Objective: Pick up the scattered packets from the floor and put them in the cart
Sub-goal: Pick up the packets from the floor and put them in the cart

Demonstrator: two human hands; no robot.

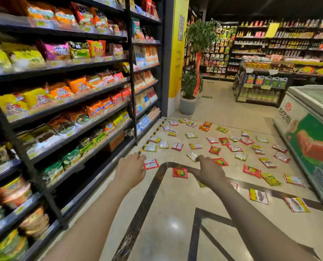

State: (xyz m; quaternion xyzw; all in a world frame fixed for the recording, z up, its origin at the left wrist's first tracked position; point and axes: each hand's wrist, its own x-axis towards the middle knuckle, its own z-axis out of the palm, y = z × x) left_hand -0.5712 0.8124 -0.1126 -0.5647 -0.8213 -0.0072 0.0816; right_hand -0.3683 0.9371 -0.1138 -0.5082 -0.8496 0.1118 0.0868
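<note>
Small flat packets (pixel 215 150), mostly red, yellow and white, lie scattered across the beige floor (pixel 175 213) between the shelf (pixel 66 102) and freezer (pixel 311 140). Left hand (pixel 131 169) and right hand (pixel 208 171) extend forward, fingers loosely curled, holding nothing.

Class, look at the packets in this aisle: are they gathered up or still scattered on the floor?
Scattered: the packets lie spread singly across the floor; both hands, left hand and right hand, hold none.

from my feed, both forearms are bare, no sleeves in sight; left hand (pixel 131 171) and right hand (pixel 209 171) wear no gloves, rings or watch.
</note>
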